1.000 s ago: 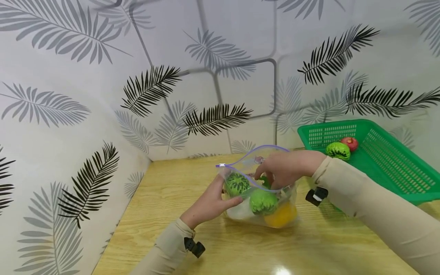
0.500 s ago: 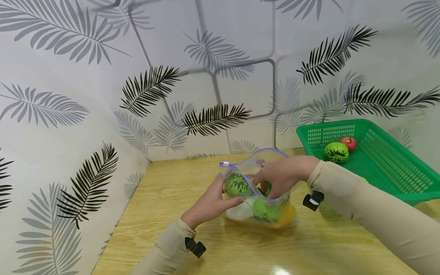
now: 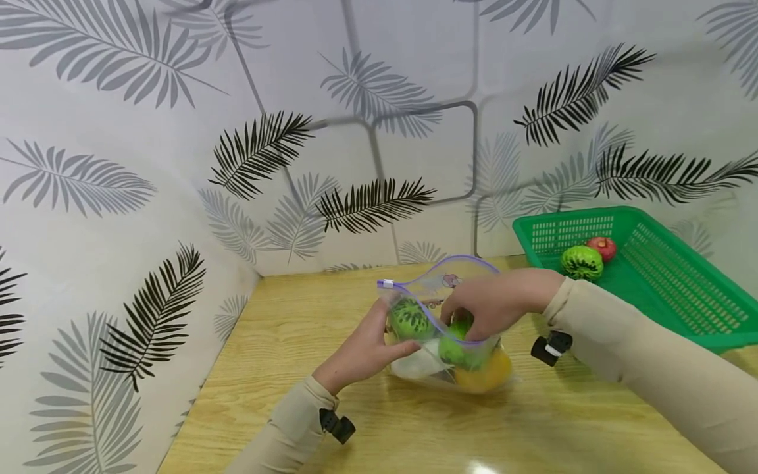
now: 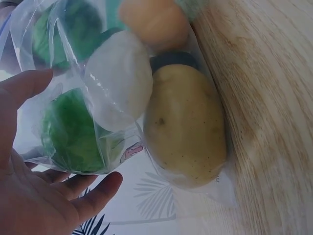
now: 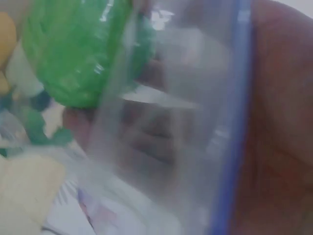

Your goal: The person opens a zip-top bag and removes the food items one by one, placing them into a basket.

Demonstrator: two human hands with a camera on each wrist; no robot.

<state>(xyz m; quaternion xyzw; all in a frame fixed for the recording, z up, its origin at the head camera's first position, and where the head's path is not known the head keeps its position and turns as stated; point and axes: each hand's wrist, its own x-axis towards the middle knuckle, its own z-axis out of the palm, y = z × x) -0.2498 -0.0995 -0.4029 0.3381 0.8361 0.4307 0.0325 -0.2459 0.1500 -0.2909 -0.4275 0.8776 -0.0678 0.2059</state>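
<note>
Open zip bag on the surface, between both hands. Right hand reaches into its mouth, fingers curled round a green piece; apparently placing or adjusting it. Left hand spread, thumb and fingers loosely steadying the bag's side. Next move probably calls for releasing the piece, withdrawing without snagging the rim.

the left forearm and right forearm, both in beige sleeves, reach forward and angle inward toward each other. the left hand holds its thumb stretched rightward, apart from gently bent fingers. the right hand is turned palm down, thumb and fingers curled downward in a grip.
</note>
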